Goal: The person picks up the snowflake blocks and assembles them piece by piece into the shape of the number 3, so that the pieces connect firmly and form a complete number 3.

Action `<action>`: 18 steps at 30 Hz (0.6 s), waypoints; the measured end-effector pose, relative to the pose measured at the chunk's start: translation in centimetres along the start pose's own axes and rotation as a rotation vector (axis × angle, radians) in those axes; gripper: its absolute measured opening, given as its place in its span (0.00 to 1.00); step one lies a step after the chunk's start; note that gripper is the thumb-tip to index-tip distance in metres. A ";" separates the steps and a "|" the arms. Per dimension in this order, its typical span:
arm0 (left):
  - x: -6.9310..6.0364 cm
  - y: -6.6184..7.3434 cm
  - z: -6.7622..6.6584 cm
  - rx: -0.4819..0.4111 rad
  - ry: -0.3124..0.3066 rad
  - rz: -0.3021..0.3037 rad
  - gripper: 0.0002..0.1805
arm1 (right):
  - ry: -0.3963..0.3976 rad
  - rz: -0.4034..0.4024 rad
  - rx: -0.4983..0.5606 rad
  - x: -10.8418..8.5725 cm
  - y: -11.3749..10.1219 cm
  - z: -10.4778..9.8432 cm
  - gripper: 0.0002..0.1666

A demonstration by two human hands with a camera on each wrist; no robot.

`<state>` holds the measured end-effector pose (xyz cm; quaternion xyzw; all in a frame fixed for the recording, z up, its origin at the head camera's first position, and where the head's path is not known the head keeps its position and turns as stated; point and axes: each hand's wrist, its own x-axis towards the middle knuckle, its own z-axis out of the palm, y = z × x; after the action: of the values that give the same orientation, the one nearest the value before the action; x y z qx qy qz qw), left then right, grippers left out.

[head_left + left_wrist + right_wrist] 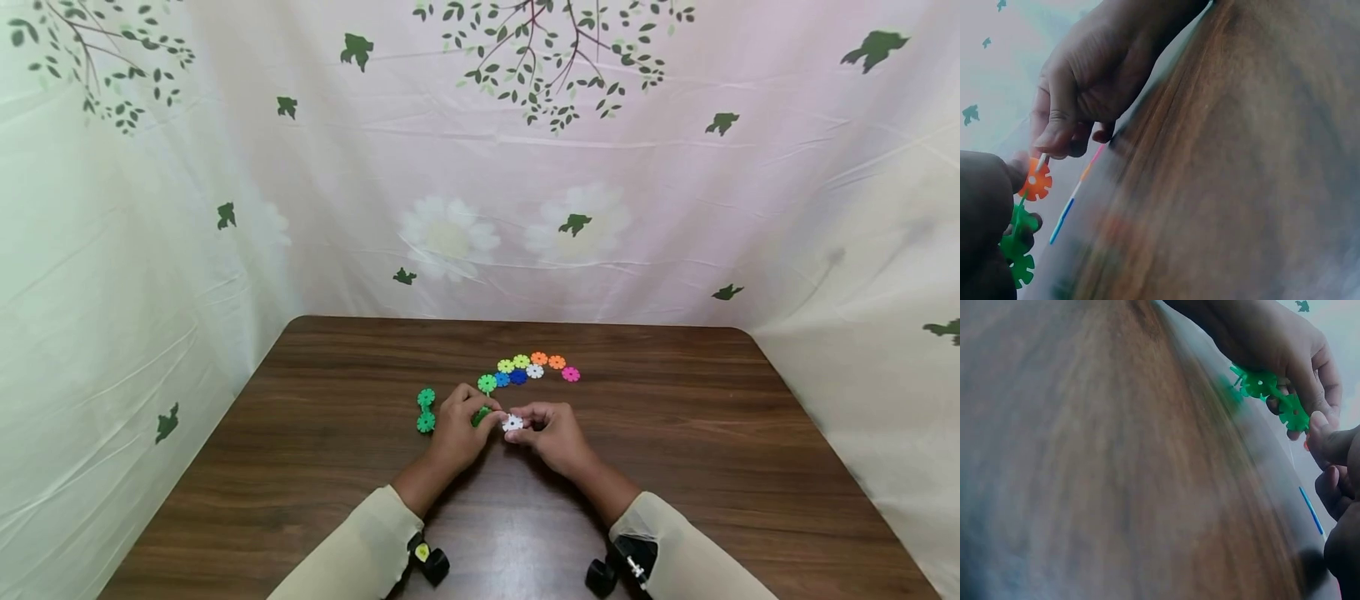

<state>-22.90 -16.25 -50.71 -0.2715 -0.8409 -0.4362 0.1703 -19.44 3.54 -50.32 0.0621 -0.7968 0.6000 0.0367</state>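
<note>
My left hand pinches linked green notched discs, with an orange notched disc at the upper end of them. A white notched disc is pinched by my right hand, and its edge touches the orange disc in the left wrist view. The fingertips of both hands nearly meet. From above, one green disc shows between the left fingers, and the orange disc is not discernible. Two more green discs show joined just left of the left hand; whether they link to the held ones is hidden.
Beyond the hands, several loose discs lie in an arc on the brown wooden table: light green, yellow, blue, white, orange and pink. A patterned curtain surrounds the table's far sides.
</note>
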 end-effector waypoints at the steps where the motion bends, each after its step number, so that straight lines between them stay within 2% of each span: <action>1: 0.0 0.0 0.0 -0.001 -0.002 -0.006 0.05 | 0.000 0.004 0.003 0.0 0.0 0.1 0.18; 7: 0.1 -0.3 0.0 0.008 -0.011 0.004 0.05 | -0.006 -0.009 -0.003 0.2 0.4 0.1 0.19; 11: 0.1 -0.6 0.0 0.037 -0.046 0.011 0.07 | -0.048 -0.048 -0.065 0.4 0.7 -0.2 0.20; 14: 0.0 -0.8 -0.1 0.105 -0.044 0.029 0.09 | -0.077 -0.046 -0.113 0.4 0.7 -0.3 0.20; 18: 0.0 -0.8 -0.2 0.251 0.020 0.105 0.09 | -0.076 -0.013 -0.125 0.5 0.7 -0.2 0.19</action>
<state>-23.35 -16.82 -51.07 -0.2872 -0.8716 -0.3210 0.2340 -20.03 3.94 -50.89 0.0875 -0.8330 0.5461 0.0141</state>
